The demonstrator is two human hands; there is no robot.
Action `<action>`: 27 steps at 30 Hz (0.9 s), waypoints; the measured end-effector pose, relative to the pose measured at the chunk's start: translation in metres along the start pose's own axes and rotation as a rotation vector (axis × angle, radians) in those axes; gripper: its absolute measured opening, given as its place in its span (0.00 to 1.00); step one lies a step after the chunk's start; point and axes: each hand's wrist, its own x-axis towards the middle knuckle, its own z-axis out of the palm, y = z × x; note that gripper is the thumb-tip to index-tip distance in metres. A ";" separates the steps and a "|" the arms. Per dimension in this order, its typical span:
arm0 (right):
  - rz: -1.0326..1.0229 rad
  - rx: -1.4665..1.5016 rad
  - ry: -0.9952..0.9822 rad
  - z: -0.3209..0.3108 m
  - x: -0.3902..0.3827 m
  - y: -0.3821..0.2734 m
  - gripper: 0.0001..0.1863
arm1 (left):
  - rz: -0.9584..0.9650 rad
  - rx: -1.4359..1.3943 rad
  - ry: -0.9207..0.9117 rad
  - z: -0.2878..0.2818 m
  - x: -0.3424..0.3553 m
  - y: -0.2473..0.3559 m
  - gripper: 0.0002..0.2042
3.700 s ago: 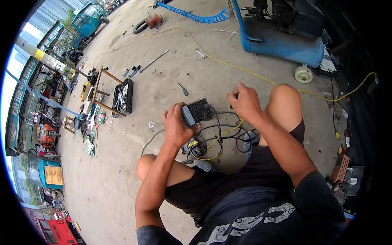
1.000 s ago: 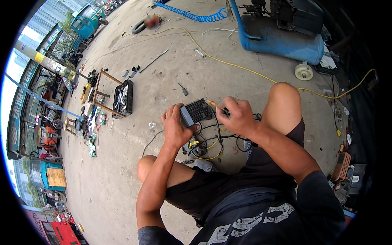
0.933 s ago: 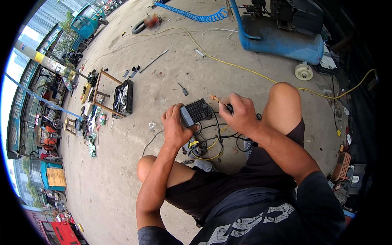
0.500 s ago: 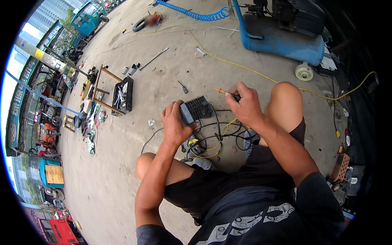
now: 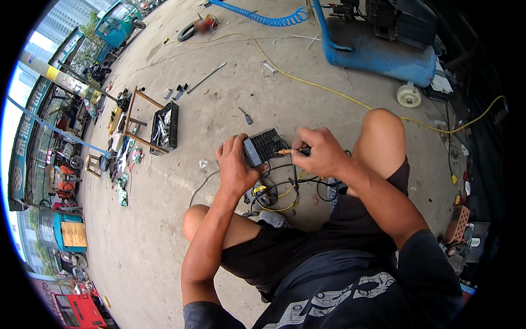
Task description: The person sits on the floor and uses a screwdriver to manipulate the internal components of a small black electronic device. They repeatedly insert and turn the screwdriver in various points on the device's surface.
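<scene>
My left hand (image 5: 235, 164) grips the near left end of a dark finned box (image 5: 263, 143), fingers over its top edge and thumb at the lower corner. Closed around a slim orange-tipped piece (image 5: 284, 152), my right hand (image 5: 323, 152) holds it so its tip meets or overlaps the box's right side; whether they touch I cannot tell. The piece's rear is hidden in my fingers. Black and yellow cables (image 5: 296, 186) loop on the ground below the box, between my shoes. Just beyond the box lies a small dark screwdriver-like tool (image 5: 246, 117).
A black crate of tools (image 5: 174, 129) stands left beside an upturned wooden frame (image 5: 130, 118). At the upper right is a blue air compressor (image 5: 378, 60) with a white wheel (image 5: 409, 96). A yellow cable (image 5: 329, 92) crosses the concrete; a metal rod (image 5: 207, 78) lies farther off.
My right hand has moved slightly left and down, bringing the orange tip from beyond the box's right side to over it. My left hand and the box have barely moved.
</scene>
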 end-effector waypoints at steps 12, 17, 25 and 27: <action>0.005 -0.029 -0.061 -0.004 0.001 -0.004 0.07 | 0.017 -0.001 0.001 -0.001 0.001 0.003 0.44; 0.005 -0.037 -0.071 -0.003 0.001 -0.003 0.07 | 0.026 -0.012 0.000 0.001 0.001 0.002 0.44; -0.003 -0.073 -0.104 -0.003 0.001 -0.001 0.08 | 0.029 -0.012 0.001 0.001 0.000 0.001 0.44; -0.013 -0.078 -0.112 -0.003 0.001 -0.001 0.08 | 0.029 -0.013 -0.004 0.001 0.000 0.002 0.44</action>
